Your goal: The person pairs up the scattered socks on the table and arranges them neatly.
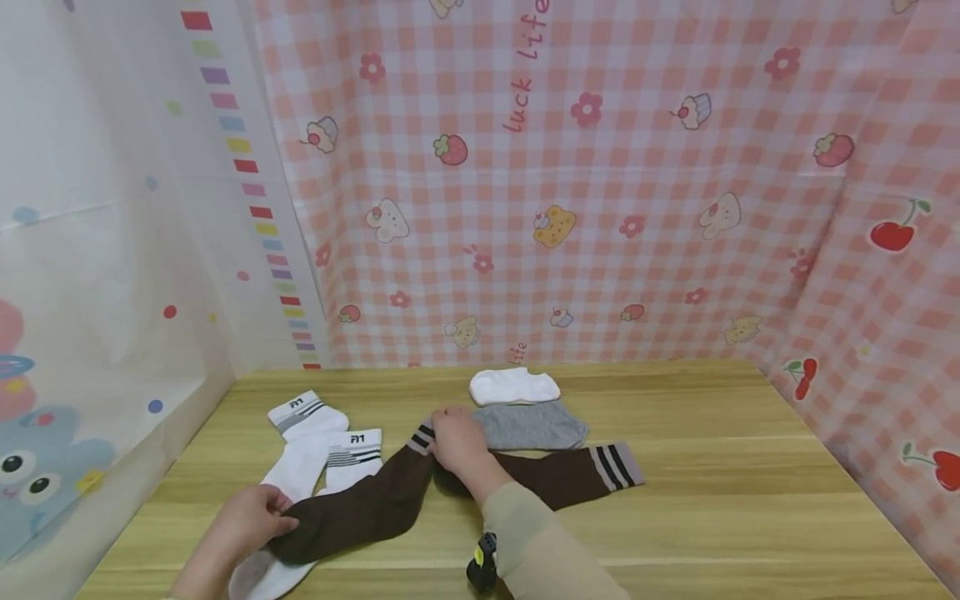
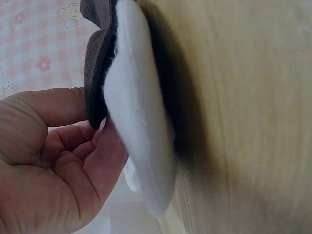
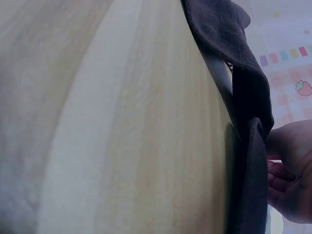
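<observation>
A dark brown sock [image 1: 367,512] with a grey, black-striped cuff is stretched between both hands. My left hand [image 1: 251,521] pinches its toe end; in the left wrist view the thumb and fingers [image 2: 63,105] hold the brown edge beside a white sock [image 2: 139,107]. At the cuff end, my right hand [image 1: 457,437] grips the sock, its fingertips partly hidden in the head view. A second brown sock [image 1: 562,477] lies under the right wrist with its striped cuff to the right. Two white socks with striped cuffs, one of them upper left [image 1: 300,417], lie partly beneath the held sock.
Behind the right hand lie a grey sock [image 1: 532,425] and a short white sock [image 1: 513,386] on the wooden table [image 1: 735,500]. Patterned cloth [image 1: 555,275] hangs along the back and sides. A small black device [image 1: 482,562] is at the right sleeve.
</observation>
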Available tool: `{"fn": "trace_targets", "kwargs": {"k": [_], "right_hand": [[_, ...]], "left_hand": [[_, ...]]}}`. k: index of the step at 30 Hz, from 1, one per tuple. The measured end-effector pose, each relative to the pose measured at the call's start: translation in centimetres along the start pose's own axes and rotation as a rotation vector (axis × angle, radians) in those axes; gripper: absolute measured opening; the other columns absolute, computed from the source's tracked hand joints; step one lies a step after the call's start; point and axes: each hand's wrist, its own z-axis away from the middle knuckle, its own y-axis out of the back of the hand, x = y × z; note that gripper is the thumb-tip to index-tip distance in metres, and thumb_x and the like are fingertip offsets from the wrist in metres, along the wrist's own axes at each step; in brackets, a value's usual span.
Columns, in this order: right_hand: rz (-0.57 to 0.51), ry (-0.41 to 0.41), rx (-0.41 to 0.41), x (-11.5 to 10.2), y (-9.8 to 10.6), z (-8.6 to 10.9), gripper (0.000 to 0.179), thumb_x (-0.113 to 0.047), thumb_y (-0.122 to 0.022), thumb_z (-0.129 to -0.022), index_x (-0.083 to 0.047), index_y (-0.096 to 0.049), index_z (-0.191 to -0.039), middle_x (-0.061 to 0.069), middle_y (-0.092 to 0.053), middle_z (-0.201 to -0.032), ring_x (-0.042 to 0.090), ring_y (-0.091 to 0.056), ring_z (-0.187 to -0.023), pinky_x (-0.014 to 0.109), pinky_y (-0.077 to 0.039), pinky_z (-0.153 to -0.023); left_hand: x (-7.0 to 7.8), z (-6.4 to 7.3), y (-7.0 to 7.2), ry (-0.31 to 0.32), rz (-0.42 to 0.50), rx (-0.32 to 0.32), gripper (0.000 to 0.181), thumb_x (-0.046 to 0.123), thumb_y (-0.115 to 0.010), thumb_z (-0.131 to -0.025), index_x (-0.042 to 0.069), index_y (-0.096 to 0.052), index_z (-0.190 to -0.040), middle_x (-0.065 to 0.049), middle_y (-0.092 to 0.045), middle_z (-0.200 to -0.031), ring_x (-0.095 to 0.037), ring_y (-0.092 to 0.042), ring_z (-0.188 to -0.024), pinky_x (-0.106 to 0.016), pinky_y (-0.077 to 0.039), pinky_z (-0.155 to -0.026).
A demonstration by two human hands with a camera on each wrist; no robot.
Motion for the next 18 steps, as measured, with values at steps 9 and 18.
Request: {"fn": "trace_targets", "kwargs": {"k": [9, 18], "right_hand": [[0.014, -0.008, -0.045, -0.08, 0.16, -0.56, 0.031, -0.031, -0.080, -0.084, -0.006, -0.071, -0.099, 0.008, -0.065, -0.091, 0.025, -0.061, -0.095, 0.033, -0.048, -0.087], [-0.105, -0.015, -0.111, -0.12, 0.54, -0.51, 0.013, -0.021, -0.077, -0.086, -0.009, -0.073, -0.092, 0.002, -0.066, -0.082, 0.019, -0.061, -0.082, 0.031, -0.051, -0.075]], "left_hand": [[0.09, 0.06, 0.05, 0.007, 0.008, -0.009, 0.018, 0.009, -0.079, -0.076, 0.004, -0.061, -0.076, 0.001, -0.053, -0.071, -0.018, -0.049, -0.069, -0.036, -0.040, -0.068], [0.10, 0.17, -0.04, -0.004, 0.002, -0.002, 0.019, 0.009, -0.079, -0.076, 0.005, -0.060, -0.075, 0.001, -0.052, -0.070, -0.018, -0.048, -0.069, -0.036, -0.040, -0.067]]}}
